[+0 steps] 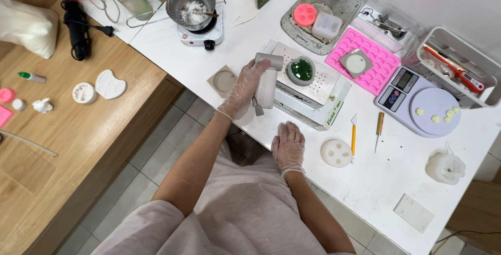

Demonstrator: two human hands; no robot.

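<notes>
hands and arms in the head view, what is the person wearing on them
Both hands wear thin, clear, loose-fitting disposable gloves, wrinkled over the fingers, ending at the wrist with a rolled cuff: the left hand and the right hand. The forearms are bare, with no watch or bracelet visible. Short, loose, pale pinkish-grey sleeves cover the upper arms, part of the same top.

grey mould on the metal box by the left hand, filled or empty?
Filled. The grey mould on the metal box shows a glossy dark green pool inside its rim. The left hand grips a grey tool beside it.
</notes>
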